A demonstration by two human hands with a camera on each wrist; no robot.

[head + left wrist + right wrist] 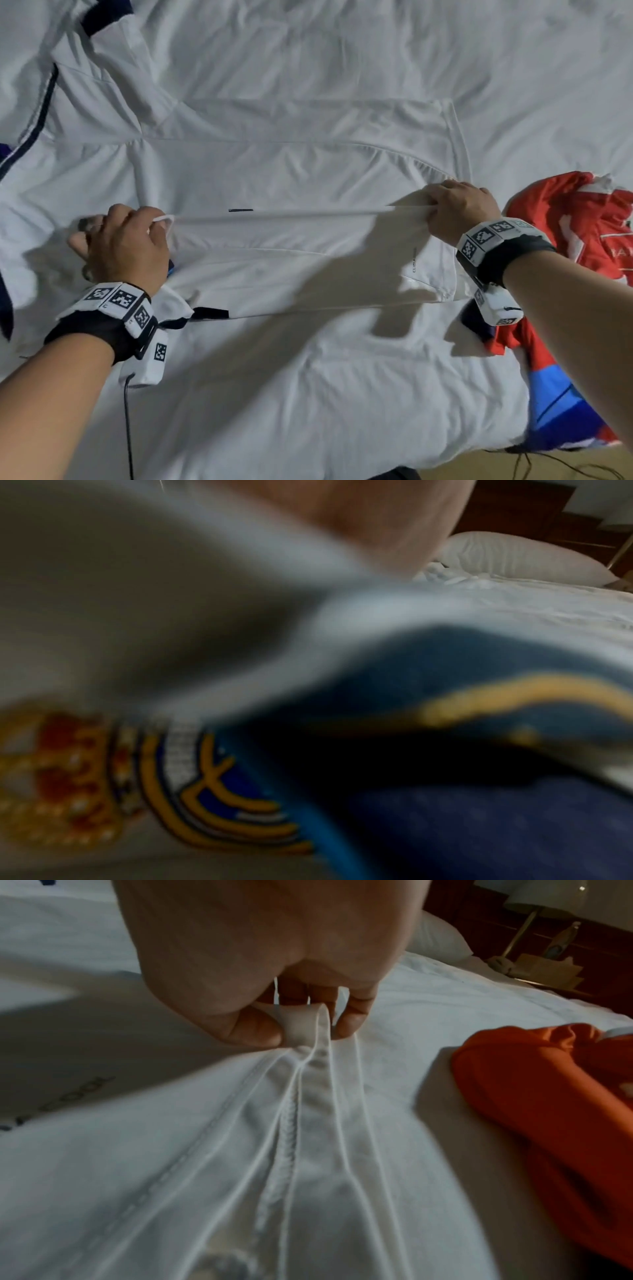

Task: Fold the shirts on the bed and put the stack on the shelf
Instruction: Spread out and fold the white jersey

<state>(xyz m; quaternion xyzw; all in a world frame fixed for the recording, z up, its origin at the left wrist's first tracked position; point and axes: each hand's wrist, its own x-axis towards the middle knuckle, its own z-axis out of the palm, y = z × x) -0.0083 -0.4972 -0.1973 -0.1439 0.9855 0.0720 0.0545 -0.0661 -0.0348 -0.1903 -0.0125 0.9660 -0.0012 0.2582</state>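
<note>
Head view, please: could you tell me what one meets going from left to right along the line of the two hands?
Left hand gripping the white shirt → taut fold of that shirt → right hand pinching its hem → crumpled red shirt.

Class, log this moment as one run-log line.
step: folding white shirt | left hand: grips collar end | right hand: pinches hem | red shirt: unfolded | shelf: unseen

Bare bed sheet (342, 51) lies open beyond the white shirt (291, 164); red shirt heap (575, 219) crowds the right
</note>
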